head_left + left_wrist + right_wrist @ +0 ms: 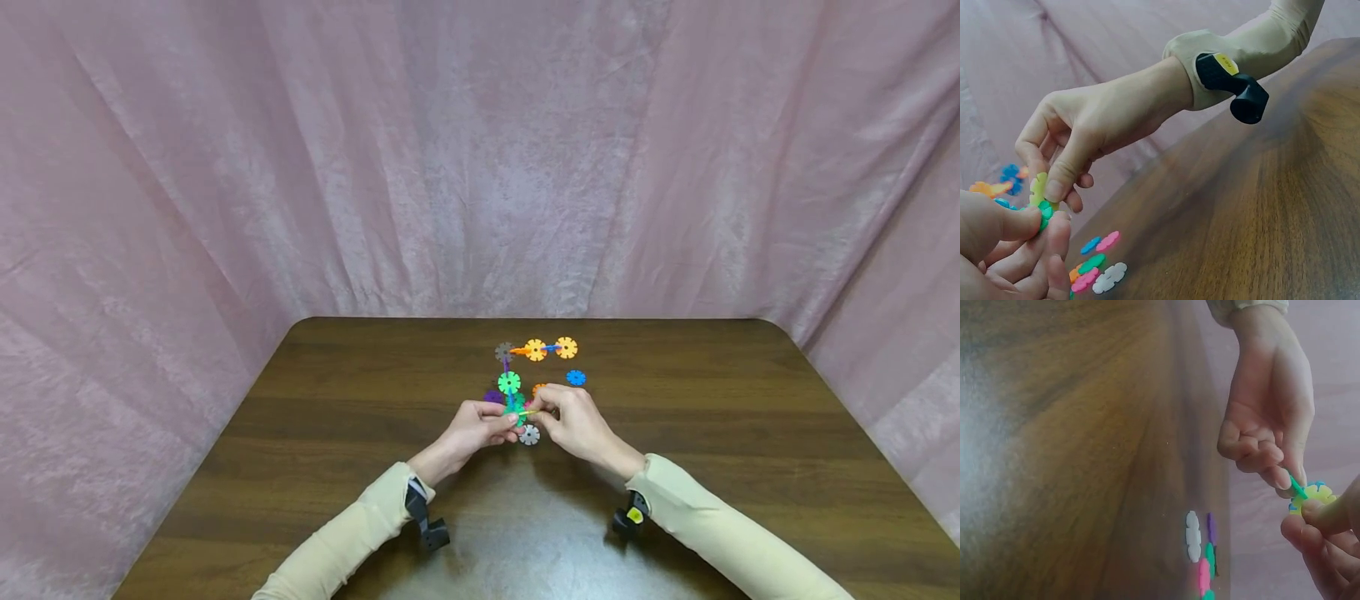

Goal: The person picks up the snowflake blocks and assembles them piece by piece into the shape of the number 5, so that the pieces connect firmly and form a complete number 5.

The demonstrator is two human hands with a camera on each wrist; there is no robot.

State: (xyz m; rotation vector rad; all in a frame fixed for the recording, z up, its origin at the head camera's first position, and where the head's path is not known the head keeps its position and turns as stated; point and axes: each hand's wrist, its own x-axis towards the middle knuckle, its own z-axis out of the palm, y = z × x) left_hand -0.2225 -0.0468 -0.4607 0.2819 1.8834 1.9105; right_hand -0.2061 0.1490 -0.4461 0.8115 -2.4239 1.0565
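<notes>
My left hand (476, 429) pinches a green notched disc (1046, 215) between thumb and fingers. My right hand (583, 423) pinches a yellow notched disc (1321, 495), which meets the green one edge-on at an angle; whether their slots are fully engaged I cannot tell. From the green disc a chain of linked discs stretches away in the head view: a light green disc (509, 382), a grey disc (504, 352), then two yellow-orange discs (535, 350), with blue, purple and orange discs set edge-on between them. Fingers partly cover both held discs.
Loose discs lie on the brown wooden table (360, 392) around the hands: a white disc (529, 435), a blue disc (576, 378), a purple disc (492, 397), a pink disc (1109, 241) and several others. A pink curtain (480, 167) hangs behind the table.
</notes>
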